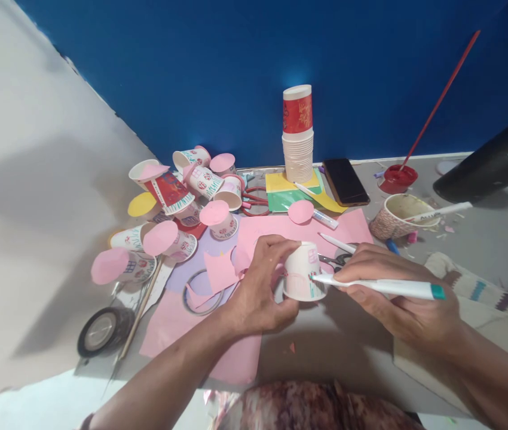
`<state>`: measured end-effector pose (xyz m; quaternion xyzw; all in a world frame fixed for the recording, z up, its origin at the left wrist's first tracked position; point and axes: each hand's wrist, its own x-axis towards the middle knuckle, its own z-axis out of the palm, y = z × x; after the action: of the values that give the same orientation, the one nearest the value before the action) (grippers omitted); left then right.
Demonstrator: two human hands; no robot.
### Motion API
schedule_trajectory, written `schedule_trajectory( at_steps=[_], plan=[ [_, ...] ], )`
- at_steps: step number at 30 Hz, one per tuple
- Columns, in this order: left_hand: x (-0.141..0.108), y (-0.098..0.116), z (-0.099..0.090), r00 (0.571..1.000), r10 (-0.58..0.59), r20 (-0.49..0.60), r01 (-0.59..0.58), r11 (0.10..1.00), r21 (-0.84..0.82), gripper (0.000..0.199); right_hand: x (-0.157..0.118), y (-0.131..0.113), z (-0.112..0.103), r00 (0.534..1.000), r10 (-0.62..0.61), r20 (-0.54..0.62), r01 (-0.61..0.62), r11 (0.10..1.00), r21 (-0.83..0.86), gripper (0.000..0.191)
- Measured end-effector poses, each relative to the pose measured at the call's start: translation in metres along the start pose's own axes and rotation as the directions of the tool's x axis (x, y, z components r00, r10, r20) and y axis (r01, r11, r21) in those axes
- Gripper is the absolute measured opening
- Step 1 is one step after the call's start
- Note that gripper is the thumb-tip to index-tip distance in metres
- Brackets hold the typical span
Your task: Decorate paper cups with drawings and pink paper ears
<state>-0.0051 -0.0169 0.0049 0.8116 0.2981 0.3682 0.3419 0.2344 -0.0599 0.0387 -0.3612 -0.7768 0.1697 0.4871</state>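
My left hand (265, 286) grips a white paper cup (301, 269) turned upside down, thumb near its rim and fingers at its base. Pink lines and a small pink window are drawn on the cup, with green strokes low on its side. A white marker (383, 288) with a green end is pinched in my right hand (401, 298), its tip touching the cup wall. Behind that hand lie scissors (337, 261), partly covered, and another white marker (335, 242).
Several decorated cups with pink paper discs crowd the left, near a tape roll (104, 331) and a stick (140, 310). A tall cup stack (297, 143) stands at the back beside a phone (346, 181). A patterned cup (400, 216) and red pot (397, 179) sit right.
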Motion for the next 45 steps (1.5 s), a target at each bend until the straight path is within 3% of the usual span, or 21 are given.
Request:
schedule_trajectory(
  at_steps=[4,45],
  plan=[
    [0.0006,-0.0002,0.0004,1.000,0.000,-0.001,0.000,1.000,0.010,0.084,0.0021,-0.0019,-0.0019,0.999,0.016,0.047,-0.016,1.000,-0.006,0.018],
    [0.0005,-0.0008,0.0017,1.000,0.019,0.008,-0.019,1.000,-0.004,0.083,-0.0004,-0.0005,0.0008,1.000,-0.005,0.031,0.006,1.000,-0.024,0.016]
  ],
)
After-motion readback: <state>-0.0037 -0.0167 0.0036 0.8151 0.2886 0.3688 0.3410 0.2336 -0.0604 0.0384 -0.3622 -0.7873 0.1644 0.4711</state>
